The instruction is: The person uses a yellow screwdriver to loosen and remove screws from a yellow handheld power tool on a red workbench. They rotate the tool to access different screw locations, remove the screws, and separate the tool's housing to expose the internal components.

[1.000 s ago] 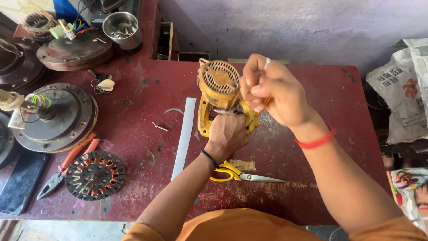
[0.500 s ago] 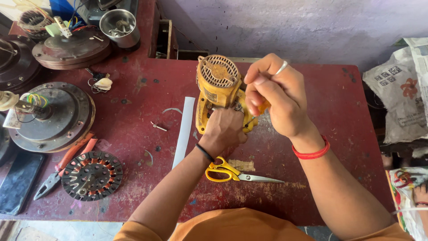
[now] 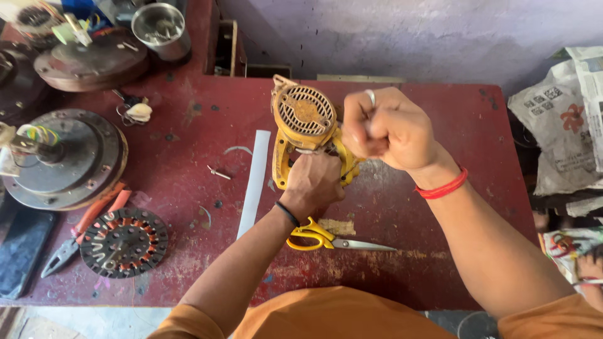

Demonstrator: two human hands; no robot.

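A yellow power tool [image 3: 301, 122] with a round vented end cap stands upright on the dark red table [image 3: 440, 113]. My left hand [image 3: 312, 183] grips its lower body from the near side. My right hand [image 3: 386, 130] is a closed fist right beside the tool's upper right part, with a ring on one finger and a red band on the wrist; whatever sits inside the fist is hidden. Yellow-handled scissors [image 3: 326, 238] lie on the table just under my left forearm.
A white strip [image 3: 254, 182] lies left of the tool, with a small screw [image 3: 218, 172] beside it. A fan stator [image 3: 124, 242], red-handled pliers [image 3: 81, 229], round fan motor housings [image 3: 63, 157] and a steel cup [image 3: 160, 28] fill the left side. Newspapers [image 3: 565, 119] lie at the right.
My right hand has drawn into a tighter fist and lifted slightly beside the tool's top. My left hand keeps its hold on the tool body.
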